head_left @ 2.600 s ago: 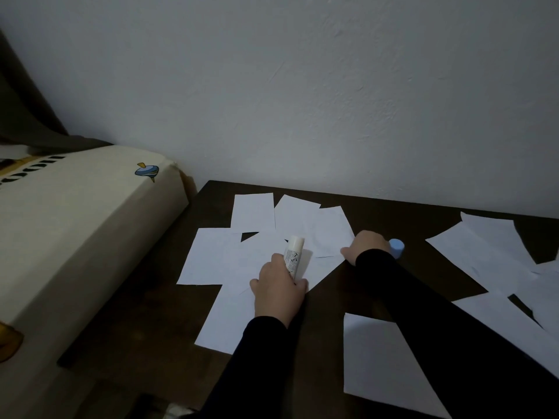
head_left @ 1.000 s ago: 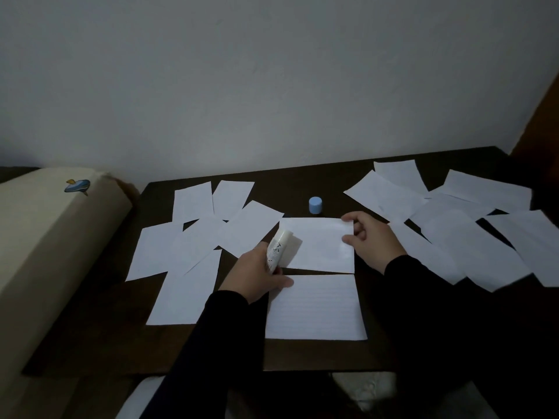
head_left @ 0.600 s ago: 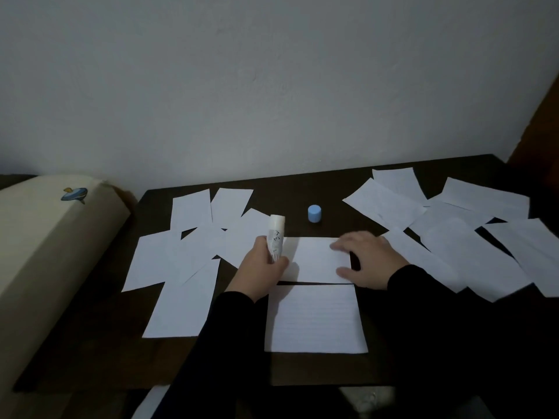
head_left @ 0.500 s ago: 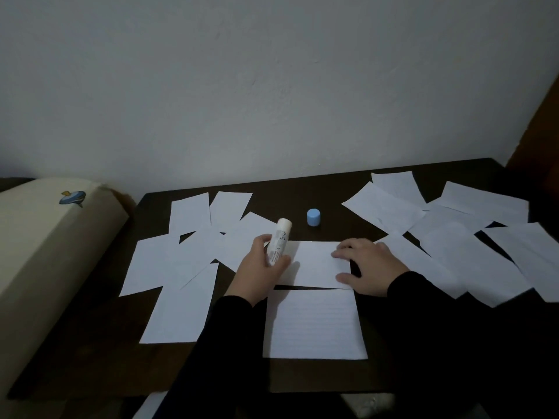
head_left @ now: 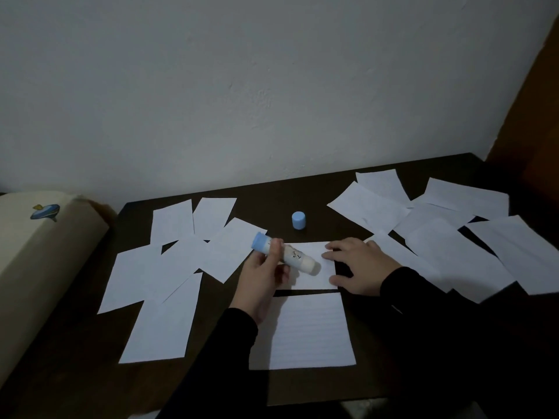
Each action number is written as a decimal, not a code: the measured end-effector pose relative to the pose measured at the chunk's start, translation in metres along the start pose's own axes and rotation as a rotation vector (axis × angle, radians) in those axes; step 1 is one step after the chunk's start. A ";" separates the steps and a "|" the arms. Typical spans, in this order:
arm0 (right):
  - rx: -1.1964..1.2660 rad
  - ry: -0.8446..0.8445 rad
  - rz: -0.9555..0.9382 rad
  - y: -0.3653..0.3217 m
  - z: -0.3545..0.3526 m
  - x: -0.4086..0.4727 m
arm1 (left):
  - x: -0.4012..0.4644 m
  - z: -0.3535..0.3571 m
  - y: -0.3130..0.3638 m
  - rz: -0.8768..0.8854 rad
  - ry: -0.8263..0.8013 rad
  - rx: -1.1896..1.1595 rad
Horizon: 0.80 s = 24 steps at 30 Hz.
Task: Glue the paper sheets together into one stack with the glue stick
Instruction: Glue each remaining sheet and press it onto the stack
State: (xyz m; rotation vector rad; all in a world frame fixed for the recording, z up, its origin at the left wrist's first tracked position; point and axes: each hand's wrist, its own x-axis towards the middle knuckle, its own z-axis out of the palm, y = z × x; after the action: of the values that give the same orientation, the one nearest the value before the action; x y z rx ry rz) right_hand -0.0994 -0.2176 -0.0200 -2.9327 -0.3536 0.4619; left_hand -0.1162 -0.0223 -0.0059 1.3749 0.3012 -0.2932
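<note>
My left hand [head_left: 262, 278] holds the uncapped glue stick [head_left: 286, 257] nearly flat, its blue base to the left and its white glue tip over a small white sheet [head_left: 314, 279] at the table's middle. My right hand [head_left: 358, 269] lies flat with fingers spread on that sheet's right edge. A lined sheet [head_left: 308, 331] lies just in front of it. The blue cap [head_left: 299, 220] stands alone behind the sheet. Several loose white sheets are scattered on the left [head_left: 169, 267] and on the right [head_left: 447, 237].
The dark wooden table [head_left: 90, 358] meets a white wall at the back. A cream padded piece with a small blue spinning-top print [head_left: 45, 211] borders the table on the left. A brown wooden panel [head_left: 532, 122] rises at the right.
My left hand has tipped the glue stick from upright to nearly flat, its tip now over the small sheet. My right hand slid that sheet to the middle and pressed flat on it.
</note>
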 end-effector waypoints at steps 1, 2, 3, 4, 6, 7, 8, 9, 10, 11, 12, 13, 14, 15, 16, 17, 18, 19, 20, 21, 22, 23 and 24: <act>-0.001 -0.015 -0.009 0.001 0.000 0.000 | 0.000 0.001 -0.001 -0.021 -0.024 -0.024; 0.002 -0.027 -0.014 0.002 0.001 -0.001 | 0.000 0.003 -0.002 -0.029 -0.049 -0.016; 0.006 -0.035 -0.015 0.003 0.002 -0.002 | 0.000 0.004 -0.004 -0.013 -0.068 0.050; 0.012 -0.036 -0.017 0.004 0.002 -0.003 | -0.001 0.006 -0.007 0.037 -0.082 0.178; 0.021 -0.025 -0.024 0.004 0.004 -0.005 | -0.004 0.012 -0.012 0.195 -0.097 0.472; 0.026 -0.019 -0.026 0.003 0.004 -0.005 | -0.006 0.016 -0.014 0.277 -0.103 0.590; 0.033 -0.010 -0.026 0.002 0.005 -0.006 | -0.008 0.021 -0.016 0.348 -0.115 0.677; 0.040 -0.001 -0.027 0.001 0.005 -0.007 | -0.009 0.025 -0.018 0.401 -0.125 0.749; 0.044 0.005 -0.027 0.000 0.006 -0.008 | -0.008 0.027 -0.020 0.432 -0.133 0.808; 0.044 0.012 -0.028 0.000 0.006 -0.008 | -0.008 0.030 -0.023 0.449 -0.138 0.852; 0.047 0.019 -0.027 -0.001 0.007 -0.008 | -0.007 0.031 -0.024 0.456 -0.145 0.878; 0.055 0.025 -0.021 -0.001 0.007 -0.008 | -0.006 0.032 -0.026 0.457 -0.152 0.889; 0.067 0.029 -0.012 -0.002 0.008 -0.008 | -0.006 0.033 -0.026 0.454 -0.159 0.892; 0.080 0.030 0.000 -0.004 0.008 -0.008 | -0.006 0.033 -0.025 0.454 -0.166 0.902; 0.087 0.029 0.011 -0.005 0.008 -0.007 | -0.006 0.033 -0.024 0.458 -0.173 0.915; 0.088 0.025 0.020 -0.007 0.007 -0.007 | -0.005 0.033 -0.024 0.461 -0.177 0.929; 0.085 0.020 0.026 -0.009 0.005 -0.007 | -0.005 0.032 -0.023 0.461 -0.179 0.938; 0.082 0.017 0.030 -0.010 0.004 -0.008 | -0.005 0.031 -0.022 0.461 -0.179 0.945; 0.082 0.015 0.034 -0.011 0.002 -0.008 | -0.005 0.031 -0.021 0.462 -0.180 0.953; 0.083 0.012 0.039 -0.012 0.001 -0.008 | -0.005 0.029 -0.020 0.465 -0.178 0.964; 0.083 0.007 0.044 -0.012 0.000 -0.008 | -0.005 0.027 -0.019 0.470 -0.174 0.974; 0.082 0.000 0.047 -0.013 0.000 -0.007 | -0.005 0.024 -0.018 0.474 -0.167 0.982; 0.079 -0.009 0.048 -0.013 0.000 -0.007 | -0.005 0.020 -0.016 0.477 -0.156 0.989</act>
State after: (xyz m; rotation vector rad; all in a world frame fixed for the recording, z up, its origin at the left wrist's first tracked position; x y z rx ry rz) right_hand -0.1084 -0.2071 -0.0160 -2.8686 -0.2597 0.4843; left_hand -0.1263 -0.0445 -0.0150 2.3185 -0.3670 -0.1409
